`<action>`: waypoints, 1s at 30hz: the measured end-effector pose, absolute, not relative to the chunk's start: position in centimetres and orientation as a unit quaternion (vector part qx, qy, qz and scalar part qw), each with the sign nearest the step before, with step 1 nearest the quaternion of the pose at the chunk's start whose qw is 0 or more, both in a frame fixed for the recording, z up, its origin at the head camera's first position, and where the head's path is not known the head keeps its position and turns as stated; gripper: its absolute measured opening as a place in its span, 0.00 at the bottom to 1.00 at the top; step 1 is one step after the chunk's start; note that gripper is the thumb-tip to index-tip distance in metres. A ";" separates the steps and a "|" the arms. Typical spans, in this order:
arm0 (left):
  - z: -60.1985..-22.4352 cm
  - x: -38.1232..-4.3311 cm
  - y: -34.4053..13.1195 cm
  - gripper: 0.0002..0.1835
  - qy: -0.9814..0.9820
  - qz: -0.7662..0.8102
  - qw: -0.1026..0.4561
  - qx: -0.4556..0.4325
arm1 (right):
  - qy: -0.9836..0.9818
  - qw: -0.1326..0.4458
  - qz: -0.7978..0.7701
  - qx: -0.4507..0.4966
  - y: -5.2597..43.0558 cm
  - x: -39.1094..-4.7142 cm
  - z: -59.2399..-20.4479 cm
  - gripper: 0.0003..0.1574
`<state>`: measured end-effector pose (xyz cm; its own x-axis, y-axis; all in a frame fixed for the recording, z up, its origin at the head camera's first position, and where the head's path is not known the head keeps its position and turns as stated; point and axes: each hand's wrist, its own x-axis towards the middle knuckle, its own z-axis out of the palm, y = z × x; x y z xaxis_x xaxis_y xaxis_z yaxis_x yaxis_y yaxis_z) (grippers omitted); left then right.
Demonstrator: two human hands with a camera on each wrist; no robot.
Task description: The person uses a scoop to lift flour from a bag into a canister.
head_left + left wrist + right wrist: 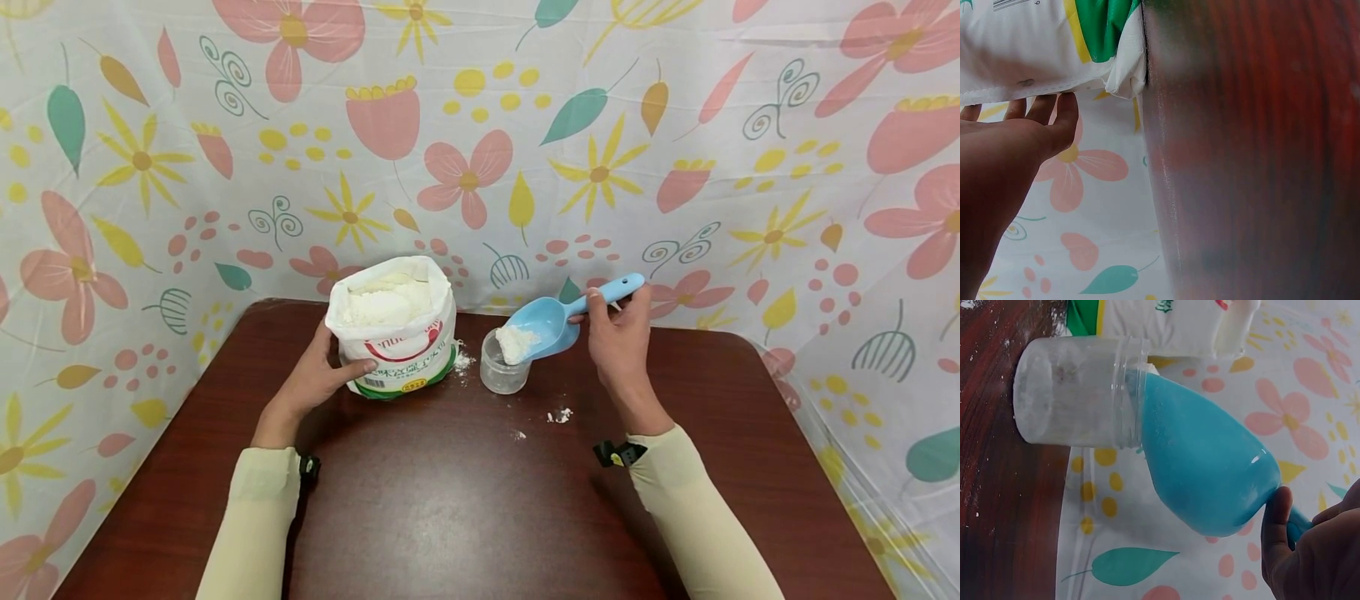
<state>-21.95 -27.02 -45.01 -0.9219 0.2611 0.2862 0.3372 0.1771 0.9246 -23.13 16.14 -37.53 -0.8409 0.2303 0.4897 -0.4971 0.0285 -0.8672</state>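
Note:
My right hand (621,337) grips the handle of a blue scoop (550,321), tilted down to the left. White flour (516,342) lies at the scoop's lip, over the mouth of a clear jar (504,377). In the right wrist view the lip overlaps the rim of the upright jar (1072,394); its walls look dusted with white. My left hand (318,375) holds the left side of an open white flour bag (408,354), thumb across its front. In the left wrist view the other fingers (1041,109) reach behind the bag (1022,56). Flour shows inside the bag's mouth.
Spilled flour (560,415) lies on the dark wooden table (450,500) to the jar's right, with more between bag and jar. A flower-patterned curtain (465,100) hangs close behind the bag and jar and along both sides of the table.

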 end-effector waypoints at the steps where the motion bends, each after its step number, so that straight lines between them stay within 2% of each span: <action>1: -45.0 -22.0 -27.0 0.64 -0.766 -0.611 0.032 -0.197 | -0.669 0.265 0.687 0.102 16.1 -23.1 -37.5 0.16; 5: -45.0 -22.0 -27.0 0.63 -0.767 -0.610 0.034 -0.198 | -0.677 0.267 0.676 0.117 16.0 -23.2 -37.4 0.18; 11: -44.9 -21.7 -27.0 0.63 -0.777 -0.600 0.039 -0.186 | -0.685 0.266 0.663 0.143 15.8 -23.2 -37.2 0.12; 26: -44.8 -21.6 -27.1 0.62 -0.781 -0.597 0.032 -0.179 | -0.735 0.255 0.609 0.153 14.9 -22.7 -36.8 0.18; 30: -44.9 -21.7 -27.1 0.63 -0.776 -0.602 0.035 -0.186 | -0.752 0.261 0.584 0.161 14.4 -22.2 -36.3 0.17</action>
<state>-21.66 -27.08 -44.85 -0.9281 0.2474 0.2782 0.3310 0.2067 0.9207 -22.17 14.44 -36.28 -0.8127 0.0626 0.5793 -0.5456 0.2673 -0.7943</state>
